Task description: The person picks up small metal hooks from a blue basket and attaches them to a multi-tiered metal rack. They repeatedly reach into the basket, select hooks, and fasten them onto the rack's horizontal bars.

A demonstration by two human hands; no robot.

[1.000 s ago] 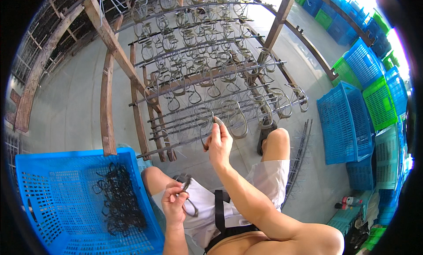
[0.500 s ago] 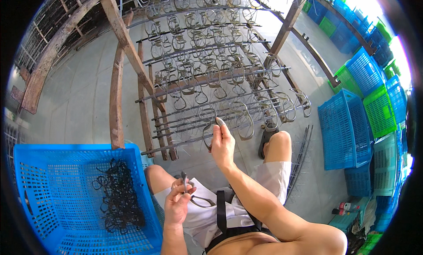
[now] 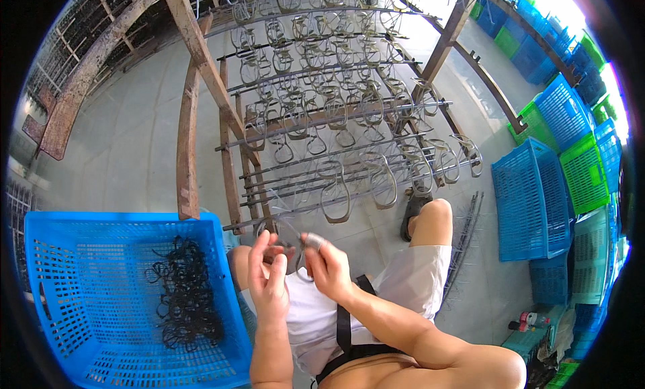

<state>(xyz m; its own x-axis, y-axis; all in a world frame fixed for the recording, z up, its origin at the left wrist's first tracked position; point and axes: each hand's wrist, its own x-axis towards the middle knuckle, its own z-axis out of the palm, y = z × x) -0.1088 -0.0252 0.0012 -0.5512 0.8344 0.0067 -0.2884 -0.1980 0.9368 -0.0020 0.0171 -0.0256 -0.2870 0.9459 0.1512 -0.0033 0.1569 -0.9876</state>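
My right hand [image 3: 328,267] pinches a thin grey looped frame [image 3: 300,260], much like a spectacle frame, above my lap. Close on its left is my left hand [image 3: 270,285], palm up, with thumb and forefinger apart. The frame's far end lies by the left fingertips; whether they touch it is hard to see. Ahead, a rack of metal bars [image 3: 285,159] carries rows of similar frames. One grey frame [image 3: 336,201] hangs at the near bar, just beyond my hands. At my left, a blue basket [image 3: 87,218] holds a tangled heap of black frames [image 3: 188,295].
Brown upright posts [image 3: 189,147] flank the rack. Stacked blue and green crates [image 3: 531,197] stand at the right. Spare bars with thin wires [image 3: 463,248] lie on the floor beside my right leg. Small bottles [image 3: 531,319] rest on a greenish surface at the lower right.
My right hand has come back from the near bar, leaving a frame hanging there. It now grips the frame that my left hand held. The left hand has risen and its fingers have spread.
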